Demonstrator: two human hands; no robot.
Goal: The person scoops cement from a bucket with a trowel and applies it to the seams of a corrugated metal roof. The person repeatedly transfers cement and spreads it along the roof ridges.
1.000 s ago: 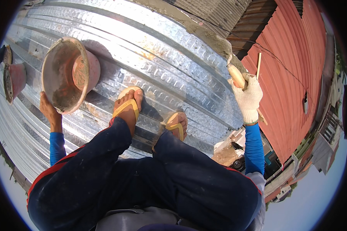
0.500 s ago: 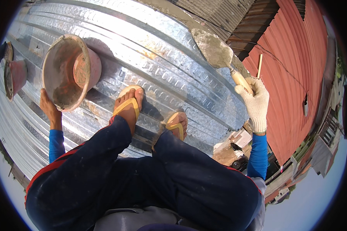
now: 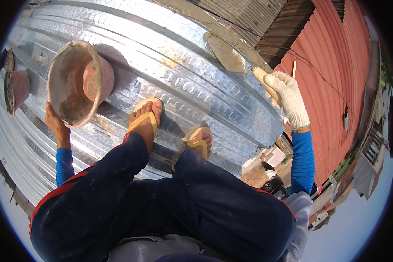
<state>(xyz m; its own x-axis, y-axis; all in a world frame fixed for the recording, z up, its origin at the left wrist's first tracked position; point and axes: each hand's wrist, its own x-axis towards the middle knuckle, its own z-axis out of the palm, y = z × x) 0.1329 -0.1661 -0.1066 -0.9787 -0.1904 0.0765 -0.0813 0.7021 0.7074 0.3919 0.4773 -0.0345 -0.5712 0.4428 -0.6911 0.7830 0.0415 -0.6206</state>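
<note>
In a white knitted glove, my right hand (image 3: 288, 97) is closed round the wooden handle of a trowel (image 3: 227, 56). Its broad blade, smeared with grey mortar, lies along the strip of wet mortar (image 3: 244, 47) at the edge of the metal roof. My bare left hand (image 3: 56, 122) grips the lower side of a reddish bucket's (image 3: 107, 76) rim. The bucket is tipped so that its mouth faces me, and grey residue coats the inside.
Ribbed, shiny metal sheets (image 3: 196, 94) lie under my sandalled feet (image 3: 146, 115). A second reddish bucket (image 3: 21, 89) stands at the far left, beside a partly visible person. Red corrugated roofing (image 3: 332, 96) slopes off at the right. Beyond the roof's edge the ground with a vehicle (image 3: 268, 187) shows far below.
My right hand has turned and shifted slightly, carrying the trowel blade left and up along the mortar strip. My left hand and the bucket have hardly moved.
</note>
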